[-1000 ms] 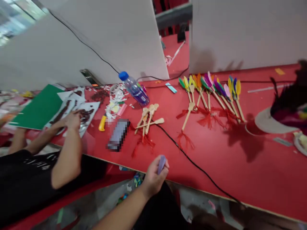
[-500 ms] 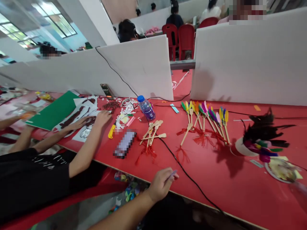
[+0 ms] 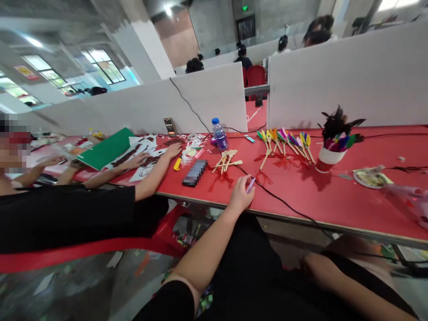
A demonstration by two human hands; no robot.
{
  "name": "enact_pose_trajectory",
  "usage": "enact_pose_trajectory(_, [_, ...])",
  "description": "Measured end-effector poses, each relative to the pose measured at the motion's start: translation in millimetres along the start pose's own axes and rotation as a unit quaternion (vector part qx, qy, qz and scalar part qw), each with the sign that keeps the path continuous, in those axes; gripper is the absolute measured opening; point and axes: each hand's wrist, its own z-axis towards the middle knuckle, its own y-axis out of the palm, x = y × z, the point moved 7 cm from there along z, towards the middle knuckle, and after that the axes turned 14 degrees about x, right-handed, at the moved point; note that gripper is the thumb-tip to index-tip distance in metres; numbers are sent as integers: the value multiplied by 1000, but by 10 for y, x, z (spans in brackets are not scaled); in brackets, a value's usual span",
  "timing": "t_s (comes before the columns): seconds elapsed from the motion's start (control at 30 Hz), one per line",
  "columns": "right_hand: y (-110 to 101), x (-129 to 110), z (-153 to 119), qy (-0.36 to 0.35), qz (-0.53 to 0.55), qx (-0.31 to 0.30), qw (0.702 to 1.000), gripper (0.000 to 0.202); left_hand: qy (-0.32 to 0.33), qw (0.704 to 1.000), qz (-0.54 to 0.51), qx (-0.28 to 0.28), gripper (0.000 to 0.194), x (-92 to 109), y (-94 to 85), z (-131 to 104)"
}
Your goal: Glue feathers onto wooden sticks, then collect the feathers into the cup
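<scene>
My left hand (image 3: 241, 196) rests at the table's front edge, its fingers closed on a small, narrow lavender piece (image 3: 250, 185) whose kind I cannot make out. My right hand (image 3: 321, 269) is low by my lap, below the tabletop, and smeared by motion, so its fingers are unclear. Just beyond the left hand lies a small pile of pale wooden sticks (image 3: 227, 160) with red tassels. Similar sticks topped with colourful feathers (image 3: 287, 139) fan out to the right. A single bare stick (image 3: 265, 159) lies beside them.
A black cable (image 3: 284, 199) crosses the red table (image 3: 347, 205). A paper cup (image 3: 329, 159) holds dark and coloured feathers; a messy plate (image 3: 368, 179) lies beyond. Left are a bottle (image 3: 220, 136), a phone (image 3: 195, 173), a yellow cutter (image 3: 177, 164) and a co-worker's arm (image 3: 157, 171).
The view has shifted and taken in more of my lap. The feather cup has gone from tipped over to upright. My right hand has come into view; my left still holds the lavender piece.
</scene>
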Motion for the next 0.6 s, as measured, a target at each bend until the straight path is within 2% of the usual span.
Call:
enact_pose_trajectory(0.1, [60, 14, -466, -10, -24, 9, 1000, 54, 2, 1000, 16, 14, 41, 47, 33, 35])
enact_pose_trajectory(0.2, [103, -18, -610, 10, -64, -8, 998, 64, 9, 999, 28, 29, 33, 101, 9, 16])
enact_pose_trajectory(0.4, [-39, -310, -380, 21, -168, -13, 985, 53, 28, 998, 54, 26, 26, 152, -10, -31])
enact_pose_trajectory(0.47, [-81, -382, -284, 10, -167, -13, 986, 50, 30, 997, 59, 28, 26, 154, -20, -30])
enact_pose_trajectory(0.53, [-147, -382, -189, -9, -145, -7, 989, 50, 29, 997, 62, 28, 26, 151, -29, -28])
enact_pose_trajectory(0.6, [-267, -281, -85, -11, -125, 8, 992, 51, 30, 997, 60, 29, 25, 151, -38, -24])
